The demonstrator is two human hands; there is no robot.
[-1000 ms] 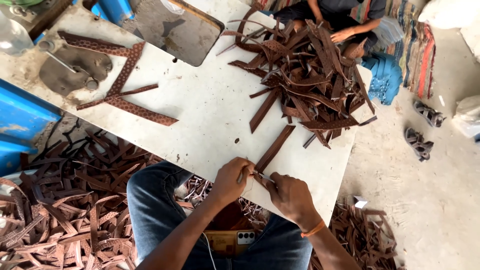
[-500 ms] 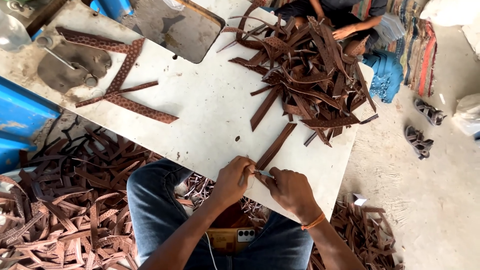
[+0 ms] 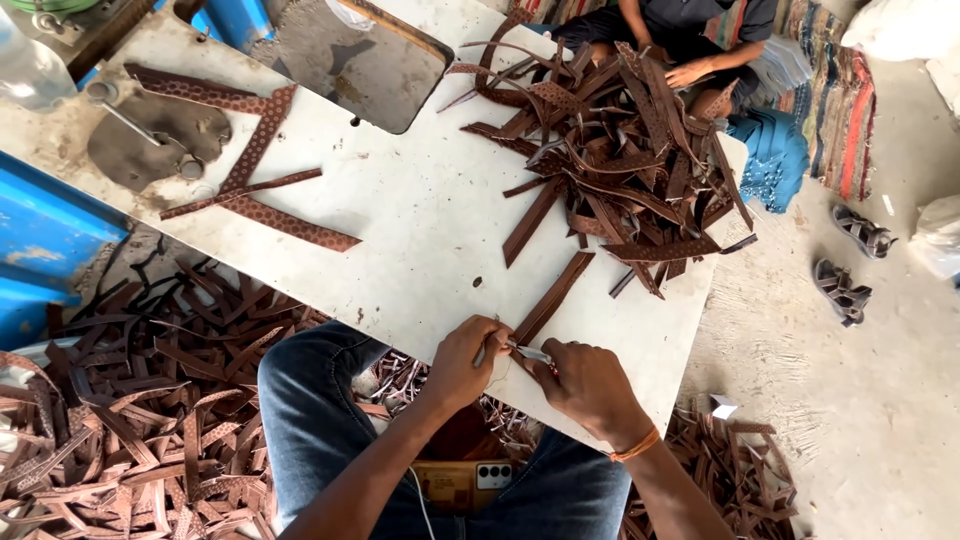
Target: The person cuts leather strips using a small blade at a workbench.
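Note:
My left hand (image 3: 462, 362) pinches the near end of a long brown leather strap (image 3: 553, 298) at the white table's near edge (image 3: 400, 230). My right hand (image 3: 588, 385), with an orange band at the wrist, grips a small metal tool (image 3: 528, 352) whose tip meets that same strap end. The two hands almost touch. The strap runs away from me toward a big heap of brown straps (image 3: 620, 150).
Perforated brown straps (image 3: 262, 195) lie crossed at the table's left by a grey leather piece (image 3: 150, 150). A dark metal plate (image 3: 360, 65) sits at the far side. Another person (image 3: 690, 40) sits beyond the heap. Strap offcuts (image 3: 110, 420) cover the floor; sandals (image 3: 845, 265) lie at the right.
Both hands stay at the strap's end with only slight shifts. The view has moved a little.

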